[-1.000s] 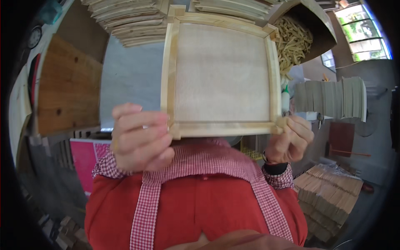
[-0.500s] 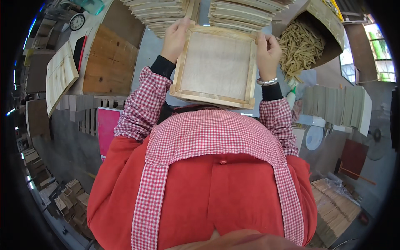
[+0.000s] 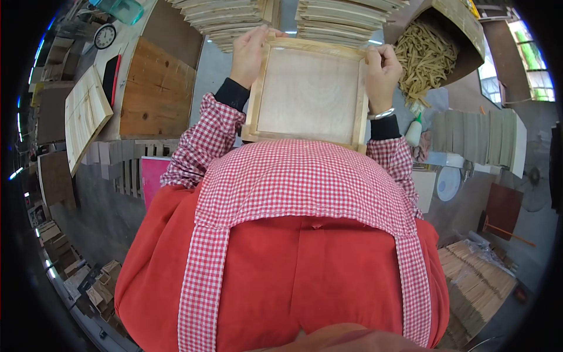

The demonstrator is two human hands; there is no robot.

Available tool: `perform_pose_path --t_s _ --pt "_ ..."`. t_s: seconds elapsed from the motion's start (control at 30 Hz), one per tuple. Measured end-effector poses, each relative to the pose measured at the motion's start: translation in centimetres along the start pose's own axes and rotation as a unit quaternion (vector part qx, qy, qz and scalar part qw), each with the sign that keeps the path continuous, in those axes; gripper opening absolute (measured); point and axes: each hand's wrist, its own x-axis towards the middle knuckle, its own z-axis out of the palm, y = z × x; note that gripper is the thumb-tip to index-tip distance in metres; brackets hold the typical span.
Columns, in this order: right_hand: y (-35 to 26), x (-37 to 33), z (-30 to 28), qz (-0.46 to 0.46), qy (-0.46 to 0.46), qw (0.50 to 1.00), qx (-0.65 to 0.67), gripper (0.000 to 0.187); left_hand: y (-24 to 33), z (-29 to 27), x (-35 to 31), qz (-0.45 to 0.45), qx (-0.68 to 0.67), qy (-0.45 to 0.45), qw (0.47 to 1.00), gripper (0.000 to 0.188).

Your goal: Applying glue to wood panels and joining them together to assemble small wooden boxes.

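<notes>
Both hands are gripping the wooden frame (image 3: pixel 322 48), which is sitting in front of the chest, above the worktop (image 3: pixel 212 71), with its pale panel (image 3: pixel 311 91) facing the camera. The left hand (image 3: pixel 249 56) is holding the upper left corner: its fingers are lying close together, pinching the rail, index reaching onto the top edge. The right hand (image 3: pixel 382 73) is holding the upper right corner: its fingers are curling in, thumb and index pinching the rail, no spread. Exact pad contact on the underside: can't tell. The apron (image 3: pixel 305 182) is hiding part of the frame's bottom edge; can't tell if they're touching.

Beyond the frame, a left stack of thin wooden pieces (image 3: pixel 226 22) and a right stack (image 3: pixel 340 20) are standing side by side. The glue bottle (image 3: pixel 414 132) is standing right of the right wrist, below a box (image 3: pixel 463 26) that's holding loose wood strips (image 3: pixel 425 61).
</notes>
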Motion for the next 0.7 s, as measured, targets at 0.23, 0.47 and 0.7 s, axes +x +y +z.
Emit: perform_pose_path --t_s 0.23,0.47,0.7 --pt "-0.5 0.0 -0.3 -0.056 -0.028 0.994 -0.084 0.018 -0.5 -1.8 1.2 0.051 0.056 -0.042 0.996 0.037" --pt "-8.3 -6.9 -1.7 0.177 -0.016 0.984 -0.022 0.023 -0.4 -3.9 -0.4 0.012 -0.069 0.175 0.982 0.035" --pt "-5.0 -5.6 1.3 0.144 0.118 0.982 -0.039 0.022 0.6 -2.3 -3.1 0.013 -0.090 0.228 0.969 0.035"
